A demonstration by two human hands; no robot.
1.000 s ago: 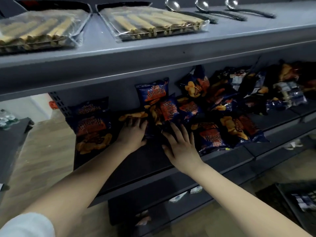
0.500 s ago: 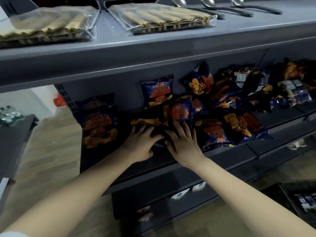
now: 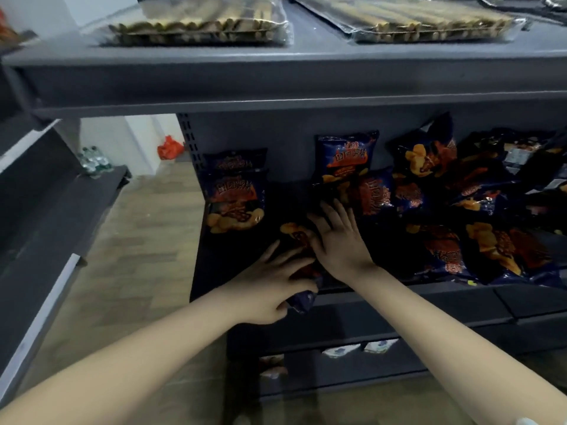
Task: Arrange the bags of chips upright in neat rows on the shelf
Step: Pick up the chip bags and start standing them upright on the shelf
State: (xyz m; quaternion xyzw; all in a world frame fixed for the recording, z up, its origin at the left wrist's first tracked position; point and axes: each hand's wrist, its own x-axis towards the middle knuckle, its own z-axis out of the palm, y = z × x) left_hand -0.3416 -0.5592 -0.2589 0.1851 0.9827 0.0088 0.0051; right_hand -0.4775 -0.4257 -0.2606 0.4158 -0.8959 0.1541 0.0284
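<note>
Two hands work one flat bag at the front lip of the shelf: the left hand nips its near corner, which overhangs the edge, while the right hand lies spread flat on top. Best play, I'd say, is to lift from that corner, steady the top and stand it up without crushing the chips. Left of the bag an upright stack sets the line. Behind it stands one upright bag, and to its right a loose heap waits.
</note>
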